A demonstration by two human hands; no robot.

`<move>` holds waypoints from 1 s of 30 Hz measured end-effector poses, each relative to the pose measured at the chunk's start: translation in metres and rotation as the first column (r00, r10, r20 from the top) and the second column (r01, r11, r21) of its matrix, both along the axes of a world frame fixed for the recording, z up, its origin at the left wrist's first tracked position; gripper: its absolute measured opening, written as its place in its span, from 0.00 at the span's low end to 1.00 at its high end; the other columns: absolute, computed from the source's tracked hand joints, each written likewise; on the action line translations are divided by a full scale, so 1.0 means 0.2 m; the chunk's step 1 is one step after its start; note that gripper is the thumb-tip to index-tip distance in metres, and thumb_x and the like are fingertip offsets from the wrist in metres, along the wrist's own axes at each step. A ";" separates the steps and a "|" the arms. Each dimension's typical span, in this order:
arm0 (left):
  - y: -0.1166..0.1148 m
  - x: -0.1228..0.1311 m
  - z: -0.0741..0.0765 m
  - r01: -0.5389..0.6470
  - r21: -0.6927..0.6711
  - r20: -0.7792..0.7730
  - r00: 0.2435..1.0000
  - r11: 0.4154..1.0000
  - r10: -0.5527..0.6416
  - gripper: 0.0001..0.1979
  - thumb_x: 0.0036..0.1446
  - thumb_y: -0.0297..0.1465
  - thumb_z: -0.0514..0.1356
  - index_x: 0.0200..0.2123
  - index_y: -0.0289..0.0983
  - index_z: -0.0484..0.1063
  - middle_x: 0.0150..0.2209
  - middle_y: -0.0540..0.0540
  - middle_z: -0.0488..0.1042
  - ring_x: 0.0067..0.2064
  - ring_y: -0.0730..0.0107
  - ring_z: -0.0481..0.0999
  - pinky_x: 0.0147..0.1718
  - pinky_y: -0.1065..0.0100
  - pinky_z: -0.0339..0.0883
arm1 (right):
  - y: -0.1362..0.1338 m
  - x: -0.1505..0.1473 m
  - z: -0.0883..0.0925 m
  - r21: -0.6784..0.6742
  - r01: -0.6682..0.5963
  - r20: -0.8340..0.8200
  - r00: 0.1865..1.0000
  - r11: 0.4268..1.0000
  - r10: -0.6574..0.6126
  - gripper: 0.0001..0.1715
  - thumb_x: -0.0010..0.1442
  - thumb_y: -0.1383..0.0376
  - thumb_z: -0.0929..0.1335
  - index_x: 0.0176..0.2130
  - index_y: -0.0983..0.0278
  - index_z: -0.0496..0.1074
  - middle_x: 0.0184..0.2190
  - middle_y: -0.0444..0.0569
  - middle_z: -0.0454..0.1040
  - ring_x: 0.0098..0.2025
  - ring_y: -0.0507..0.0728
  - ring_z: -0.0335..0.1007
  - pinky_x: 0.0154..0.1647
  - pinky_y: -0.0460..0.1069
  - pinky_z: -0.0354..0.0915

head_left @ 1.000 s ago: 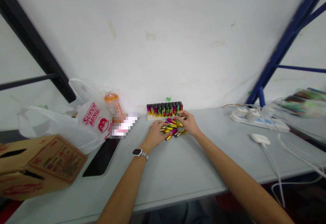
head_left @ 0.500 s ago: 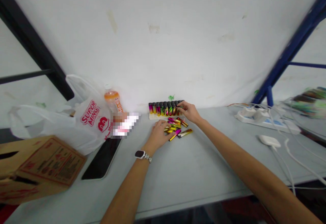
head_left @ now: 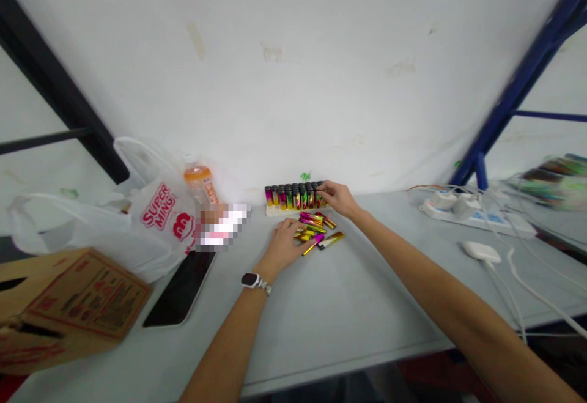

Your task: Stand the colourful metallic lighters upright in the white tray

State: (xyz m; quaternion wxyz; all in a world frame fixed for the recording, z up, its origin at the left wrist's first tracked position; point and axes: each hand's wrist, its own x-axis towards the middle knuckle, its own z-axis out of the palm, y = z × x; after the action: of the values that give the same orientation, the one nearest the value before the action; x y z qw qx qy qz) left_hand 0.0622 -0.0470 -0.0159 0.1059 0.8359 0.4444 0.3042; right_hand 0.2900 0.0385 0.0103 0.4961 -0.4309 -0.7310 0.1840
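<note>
Several lighters with black tops and shiny gold, purple and green bodies stand upright in rows in a pale rack (head_left: 276, 212) against the wall. At the right end of these rows, my right hand (head_left: 340, 199) pinches a lighter, mostly hidden by the fingers. In front of the rack lies a loose pile of lighters (head_left: 312, 224), with a purple and gold lighter (head_left: 313, 244) and a gold lighter (head_left: 332, 240) at its near side. My left hand (head_left: 285, 245) rests at the pile's left edge, thumb and fingers apart around some of the lighters.
On the left are a cardboard box (head_left: 82, 305), a white plastic bag (head_left: 151, 225), an orange-labelled bottle (head_left: 200, 183) and a dark phone-like slab (head_left: 181, 290). A power strip (head_left: 477, 213), a white charger (head_left: 480, 251) and loose cables lie right. The grey table (head_left: 348, 317) ends near me.
The whole view has shifted slightly. Both hands keep nearly the same places, the right at the rack's end and the left at the pile.
</note>
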 end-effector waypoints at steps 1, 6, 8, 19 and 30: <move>0.00 0.00 0.00 -0.001 -0.001 -0.010 1.000 1.000 0.001 0.20 0.55 0.48 0.62 0.43 0.41 0.74 0.46 0.43 0.72 0.50 0.56 0.71 0.50 0.55 0.66 | 0.00 0.00 0.00 -0.008 -0.009 -0.006 1.000 1.000 0.009 0.13 0.56 0.57 0.68 0.37 0.64 0.74 0.27 0.44 0.74 0.28 0.52 0.66 0.31 0.47 0.62; -0.02 0.02 0.01 -0.012 -0.030 -0.070 0.998 0.999 0.010 0.21 0.56 0.48 0.60 0.45 0.40 0.73 0.47 0.43 0.72 0.51 0.56 0.71 0.51 0.55 0.65 | 0.01 -0.01 0.00 -0.030 -0.066 -0.006 0.998 0.997 0.066 0.11 0.57 0.59 0.67 0.36 0.64 0.73 0.28 0.45 0.74 0.28 0.53 0.68 0.32 0.48 0.64; -0.02 0.02 0.02 -0.016 -0.037 -0.082 0.997 0.999 0.013 0.21 0.57 0.49 0.60 0.46 0.40 0.73 0.48 0.43 0.72 0.51 0.55 0.70 0.51 0.55 0.64 | 0.01 0.00 0.00 -0.009 -0.045 0.019 0.999 0.999 0.046 0.10 0.58 0.60 0.67 0.36 0.64 0.73 0.28 0.45 0.74 0.28 0.52 0.68 0.33 0.48 0.64; -0.04 0.03 0.03 -0.038 -0.046 -0.065 0.997 0.998 0.035 0.20 0.57 0.47 0.60 0.45 0.41 0.74 0.47 0.43 0.72 0.51 0.55 0.70 0.51 0.55 0.64 | -0.04 0.10 0.06 0.082 0.010 0.236 0.971 0.997 -0.029 0.05 0.57 0.67 0.68 0.32 0.65 0.76 0.29 0.46 0.73 0.30 0.52 0.67 0.34 0.48 0.63; -0.03 0.02 0.01 -0.032 -0.040 -0.070 0.997 0.999 0.029 0.20 0.57 0.48 0.60 0.45 0.41 0.73 0.47 0.43 0.72 0.51 0.56 0.70 0.51 0.55 0.64 | 0.03 0.05 0.06 0.137 0.017 0.380 0.922 0.990 -0.068 0.11 0.58 0.67 0.68 0.40 0.64 0.81 0.36 0.51 0.69 0.35 0.54 0.68 0.41 0.50 0.66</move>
State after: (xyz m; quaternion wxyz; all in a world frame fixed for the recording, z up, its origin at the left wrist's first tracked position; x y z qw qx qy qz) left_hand 0.0670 -0.0524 -0.0137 0.1029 0.8369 0.4666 0.2671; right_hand 0.2995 0.0449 0.0217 0.3745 -0.4409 -0.8149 0.0369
